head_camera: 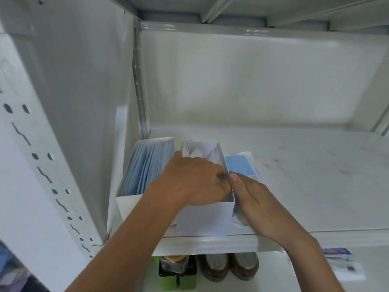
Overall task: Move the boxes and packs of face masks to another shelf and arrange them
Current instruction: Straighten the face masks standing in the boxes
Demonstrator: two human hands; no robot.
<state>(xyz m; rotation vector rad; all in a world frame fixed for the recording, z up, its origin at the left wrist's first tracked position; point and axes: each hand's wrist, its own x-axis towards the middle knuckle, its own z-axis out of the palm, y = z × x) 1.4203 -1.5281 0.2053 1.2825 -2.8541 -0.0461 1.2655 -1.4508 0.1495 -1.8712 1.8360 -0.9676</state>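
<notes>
Two open white boxes stand side by side at the left end of a white shelf. The left box holds blue face masks on edge. The right box holds white masks. My left hand reaches into the right box, fingers curled over its right wall. My right hand lies flat against the outside of that wall, thumb at the rim. A clear pack of blue masks lies flat just right of the box, partly under my right hand.
The shelf's back wall and left side panel close in the space. Below the shelf edge stand green containers and brown jars. A small packet lies at the lower right.
</notes>
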